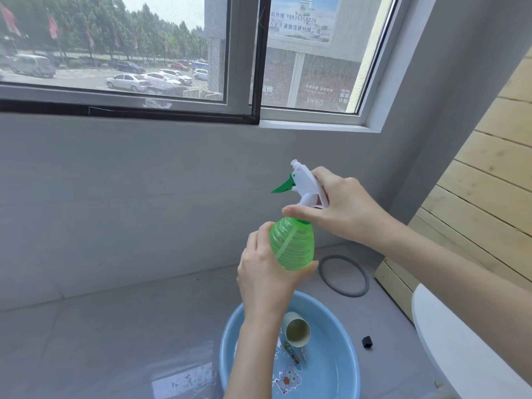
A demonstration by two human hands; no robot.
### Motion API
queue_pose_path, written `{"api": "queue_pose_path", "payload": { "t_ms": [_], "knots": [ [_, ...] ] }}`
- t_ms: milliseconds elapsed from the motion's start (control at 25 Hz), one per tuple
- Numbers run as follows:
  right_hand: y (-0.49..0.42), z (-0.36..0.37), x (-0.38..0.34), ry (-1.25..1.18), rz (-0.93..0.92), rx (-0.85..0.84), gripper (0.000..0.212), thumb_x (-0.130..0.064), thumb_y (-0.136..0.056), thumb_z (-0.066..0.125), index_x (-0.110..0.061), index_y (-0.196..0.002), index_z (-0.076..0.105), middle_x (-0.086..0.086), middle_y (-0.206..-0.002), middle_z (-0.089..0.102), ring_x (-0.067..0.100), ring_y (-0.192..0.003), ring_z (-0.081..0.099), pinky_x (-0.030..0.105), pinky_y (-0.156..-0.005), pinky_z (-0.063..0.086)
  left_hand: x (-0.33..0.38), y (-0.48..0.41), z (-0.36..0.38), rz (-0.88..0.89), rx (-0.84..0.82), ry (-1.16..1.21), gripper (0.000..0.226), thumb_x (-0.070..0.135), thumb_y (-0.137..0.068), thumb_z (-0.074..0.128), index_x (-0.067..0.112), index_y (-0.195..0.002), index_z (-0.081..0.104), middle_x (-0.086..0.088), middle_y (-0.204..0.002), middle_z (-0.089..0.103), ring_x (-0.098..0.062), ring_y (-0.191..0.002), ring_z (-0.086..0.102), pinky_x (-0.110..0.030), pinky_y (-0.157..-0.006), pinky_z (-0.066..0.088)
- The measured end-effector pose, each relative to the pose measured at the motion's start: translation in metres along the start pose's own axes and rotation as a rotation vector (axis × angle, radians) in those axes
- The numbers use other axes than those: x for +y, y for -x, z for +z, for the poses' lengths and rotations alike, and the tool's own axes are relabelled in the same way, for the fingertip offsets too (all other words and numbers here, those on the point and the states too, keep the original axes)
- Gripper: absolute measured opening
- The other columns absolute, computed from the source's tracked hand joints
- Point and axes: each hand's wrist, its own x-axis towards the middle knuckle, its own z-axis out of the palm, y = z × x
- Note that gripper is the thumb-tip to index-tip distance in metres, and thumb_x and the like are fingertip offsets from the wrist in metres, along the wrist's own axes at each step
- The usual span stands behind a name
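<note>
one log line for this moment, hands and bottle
left hand grips green spray bottle body | right hand holds white spray head | blue basin below, cup on its side inside

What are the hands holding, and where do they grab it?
A green spray bottle. The left hand grips its ribbed belly; the right hand holds the white sprayer top at the neck.

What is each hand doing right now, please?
Left hand: holds the green bottle.
Right hand: grips the white spray head.
</note>
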Motion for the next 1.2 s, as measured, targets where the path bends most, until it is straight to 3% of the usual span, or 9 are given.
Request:
{"api": "queue_pose_path", "payload": {
  "t_ms": [40, 120, 200, 360, 480, 720, 880, 1080, 1200],
  "knots": [
    [0.000, -0.003, 0.001, -0.013, 0.012, -0.068, 0.048, -0.051, -0.074, 0.074, -0.020, -0.100, 0.047, -0.007, -0.077, 0.056, 0.007, -0.072, 0.052, 0.023, -0.059, 0.041, -0.001, 0.000, 0.000, 0.000, -0.002, -0.008, 0.084, 0.056, -0.055, 0.083, 0.032, -0.127, 0.045, 0.016, -0.113, 0.052, -0.012, -0.103, 0.054, -0.029, -0.073, 0.038],
    [-0.001, -0.006, 0.001, -0.234, -0.012, -0.189, 0.055, -0.031, -0.079, 0.076, -0.025, -0.124, 0.044, -0.008, -0.101, 0.061, 0.007, -0.094, 0.060, 0.021, -0.081, 0.049, -0.002, -0.001, 0.001, -0.013, 0.001, -0.010, 0.085, 0.056, -0.054, 0.083, 0.032, -0.126, 0.046, 0.016, -0.112, 0.052, -0.013, -0.103, 0.054, -0.030, -0.074, 0.041],
    [-0.001, -0.001, 0.002, -0.340, -0.065, -0.119, 0.064, -0.017, -0.078, 0.074, -0.028, -0.132, 0.041, -0.002, -0.106, 0.065, 0.014, -0.100, 0.063, 0.032, -0.091, 0.051, -0.003, -0.002, 0.001, -0.019, 0.006, 0.001, 0.084, 0.055, -0.054, 0.084, 0.031, -0.125, 0.046, 0.015, -0.112, 0.052, -0.013, -0.102, 0.054, -0.030, -0.074, 0.041],
    [-0.002, 0.003, -0.003, -0.082, -0.003, 0.034, 0.064, -0.047, -0.073, 0.077, -0.022, -0.123, 0.045, 0.001, -0.094, 0.067, 0.021, -0.088, 0.059, 0.034, -0.078, 0.049, 0.000, -0.001, 0.001, -0.004, 0.002, -0.002, 0.085, 0.054, -0.055, 0.083, 0.030, -0.126, 0.046, 0.014, -0.114, 0.052, -0.014, -0.103, 0.054, -0.029, -0.073, 0.038],
    [-0.003, -0.007, 0.000, -0.234, 0.012, -0.172, 0.065, -0.030, -0.078, 0.076, -0.027, -0.132, 0.040, -0.005, -0.107, 0.065, 0.015, -0.101, 0.061, 0.036, -0.090, 0.050, 0.000, -0.002, 0.001, -0.015, 0.007, 0.006, 0.085, 0.054, -0.054, 0.084, 0.030, -0.126, 0.046, 0.014, -0.113, 0.052, -0.014, -0.103, 0.054, -0.030, -0.075, 0.041],
    [0.001, 0.011, 0.001, -0.260, 0.004, 0.024, 0.044, -0.023, -0.077, 0.077, -0.019, -0.115, 0.056, -0.003, -0.093, 0.070, 0.013, -0.088, 0.066, 0.029, -0.080, 0.053, 0.000, -0.002, -0.001, -0.045, 0.010, 0.070, 0.079, 0.051, -0.053, 0.085, 0.031, -0.121, 0.048, 0.016, -0.107, 0.053, -0.012, -0.098, 0.055, -0.027, -0.073, 0.037],
    [0.000, 0.011, 0.004, -0.631, 0.053, -0.103, 0.036, -0.011, -0.082, 0.073, -0.015, -0.115, 0.058, -0.004, -0.102, 0.073, 0.010, -0.094, 0.068, 0.029, -0.088, 0.055, 0.001, -0.003, -0.003, -0.043, -0.012, 0.106, 0.075, 0.051, -0.053, 0.085, 0.033, -0.115, 0.048, 0.018, -0.103, 0.052, -0.007, -0.091, 0.052, -0.026, -0.073, 0.036],
    [0.014, 0.040, -0.011, -0.487, 0.013, 0.250, 0.013, -0.011, -0.083, 0.071, -0.012, -0.095, 0.067, -0.006, -0.082, 0.071, 0.006, -0.071, 0.062, 0.016, -0.065, 0.048, 0.001, 0.000, 0.012, -0.047, 0.105, 0.116, 0.076, 0.048, -0.054, 0.084, 0.026, -0.119, 0.050, 0.012, -0.102, 0.054, -0.012, -0.090, 0.057, -0.028, -0.069, 0.039],
    [0.016, 0.054, -0.018, -0.512, 0.040, 0.388, 0.008, -0.012, -0.083, 0.071, -0.010, -0.089, 0.066, -0.003, -0.077, 0.070, 0.012, -0.067, 0.059, 0.018, -0.063, 0.045, 0.002, 0.001, 0.019, -0.050, 0.154, 0.086, 0.077, 0.045, -0.057, 0.078, 0.019, -0.124, 0.049, 0.006, -0.108, 0.053, -0.022, -0.094, 0.059, -0.033, -0.069, 0.044]
  ]
}}
